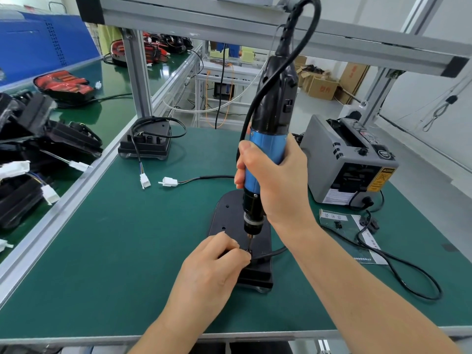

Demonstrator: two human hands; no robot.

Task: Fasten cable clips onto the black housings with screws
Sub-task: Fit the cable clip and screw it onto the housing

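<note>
The right hand point(275, 180) grips the blue-black electric screwdriver point(265, 146); the left hand point(217, 261) pinches the small black clip point(249, 252) on the flat black housing point(229, 213). Probably the screw-driving step; next, press straight down.

Green-matted bench point(102, 251), edged with aluminium rail. Flat on the mat at front centre, a black housing point(227, 213). Behind and left of it, a second housing point(145, 146) with cable coiled on top. Between the two, white connectors point(168, 181) lying just apart. Behind and right of the near housing, a grey tape dispenser point(350, 162). Directly right of it, a printed sheet point(362, 251) and small clear bag point(334, 222), crossed by a looping black cord point(440, 292).
</note>
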